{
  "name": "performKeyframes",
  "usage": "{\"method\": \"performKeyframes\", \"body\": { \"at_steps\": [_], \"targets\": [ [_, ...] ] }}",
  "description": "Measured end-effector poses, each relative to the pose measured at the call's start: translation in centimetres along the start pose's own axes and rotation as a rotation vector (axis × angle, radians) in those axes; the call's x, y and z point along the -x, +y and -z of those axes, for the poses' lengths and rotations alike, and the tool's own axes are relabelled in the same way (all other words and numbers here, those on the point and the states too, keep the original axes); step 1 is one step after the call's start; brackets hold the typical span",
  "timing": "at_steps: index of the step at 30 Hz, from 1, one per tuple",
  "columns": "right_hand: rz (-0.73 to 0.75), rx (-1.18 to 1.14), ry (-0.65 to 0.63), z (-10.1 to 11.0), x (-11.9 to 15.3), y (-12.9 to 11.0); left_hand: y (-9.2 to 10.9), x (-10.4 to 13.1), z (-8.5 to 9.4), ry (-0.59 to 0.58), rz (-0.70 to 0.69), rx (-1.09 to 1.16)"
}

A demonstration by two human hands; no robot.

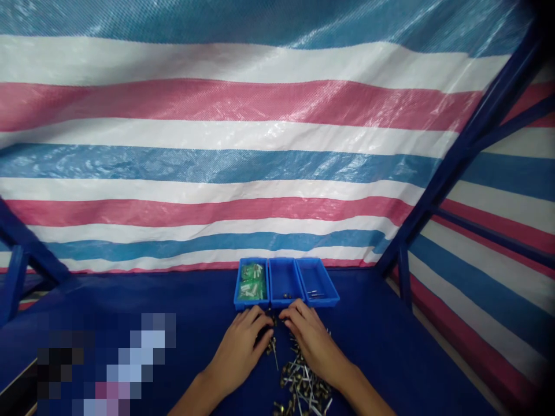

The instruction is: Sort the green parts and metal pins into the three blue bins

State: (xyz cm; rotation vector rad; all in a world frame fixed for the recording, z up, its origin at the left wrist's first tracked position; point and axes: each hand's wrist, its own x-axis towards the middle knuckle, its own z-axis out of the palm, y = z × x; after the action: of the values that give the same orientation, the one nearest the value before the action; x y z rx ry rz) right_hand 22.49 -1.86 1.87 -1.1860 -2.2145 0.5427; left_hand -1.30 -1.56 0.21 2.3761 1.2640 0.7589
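My left hand (243,348) is over the blue table with its fingers curled. Small dark brass-coloured parts lie at its fingertips, and one metal piece with a thin silver shaft (276,353) points toward me below the thumb. My right hand (313,345) faces it, fingers bent and drawn together; what is in them is too small to make out. Under and below the right hand spreads a pile of metal pieces (306,384) with silver shafts and brass-coloured ends. Part of this pile is hidden by the hand and forearm.
Just beyond my hands stand three blue bins: the left bin (236,293) holds green-and-white packets, the middle bin (284,276) a few small parts, the right bin (310,274) some thin metal pieces. Blue frame bars (416,222) and a striped sheet (217,211) surround the table (182,323).
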Motion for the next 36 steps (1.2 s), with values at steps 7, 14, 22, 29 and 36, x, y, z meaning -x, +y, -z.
{"method": "performKeyframes", "body": {
  "at_steps": [7, 14, 22, 29, 36],
  "targets": [
    [-0.007, -0.218, 0.124, 0.2, -0.4, 0.1, 0.0, 0.1, 0.0, 0.010, -0.003, -0.002],
    [-0.142, -0.391, 0.225, 0.0, -0.7, 0.8, 0.0, 0.0, 0.0, 0.009, -0.007, 0.001],
    [-0.257, -0.796, 0.249, -0.4, -1.4, 1.3, 0.2, 0.1, 0.2, 0.034, -0.010, 0.001],
    [-0.292, -0.903, 0.232, -0.2, -1.6, 1.2, 0.3, 0.0, 0.2, 0.034, -0.007, -0.003],
    [-0.323, -1.137, 0.218, -1.0, -1.4, 1.8, 0.2, 0.0, 0.1, 0.020, -0.009, -0.005]
  ]
}}
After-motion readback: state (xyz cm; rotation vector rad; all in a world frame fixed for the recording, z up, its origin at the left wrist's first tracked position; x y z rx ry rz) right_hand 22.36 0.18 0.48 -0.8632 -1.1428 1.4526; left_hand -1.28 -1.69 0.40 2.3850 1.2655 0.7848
